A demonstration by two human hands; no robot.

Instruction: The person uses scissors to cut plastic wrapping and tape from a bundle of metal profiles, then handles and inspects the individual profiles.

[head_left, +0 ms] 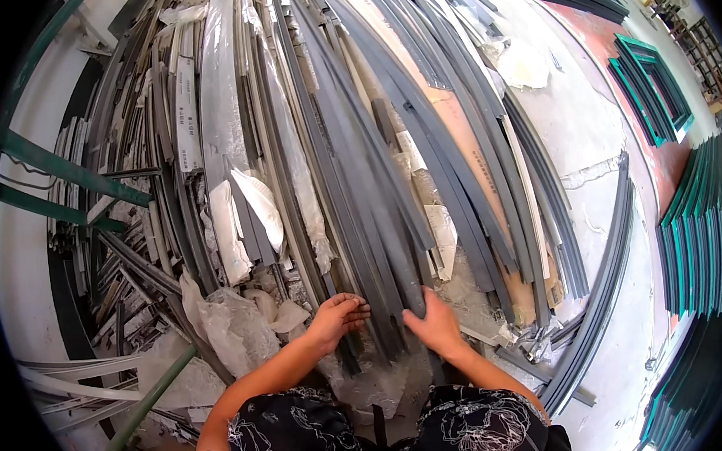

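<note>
Long dark grey profile strips (350,176) lie side by side in a big pile that runs away from me. My right hand (435,322) is closed around the near end of a wide grey profile (398,256), its thumb on the near side. Just left of it, my left hand (339,319) is closed, thumb and fingertips pressed together beside the ends of neighbouring strips. Whether anything is pinched there is hard to make out. Crumpled clear plastic wrap (239,324) lies by my left forearm, with white wrapping (259,207) around other strips beyond it.
A green metal rack (77,173) stands at the left, with shorter offcuts around it. At right, loose dark strips (601,293) lie on the pale floor (578,121). Farther right are stacked green-edged frames (705,237) and a leaning green frame (650,88).
</note>
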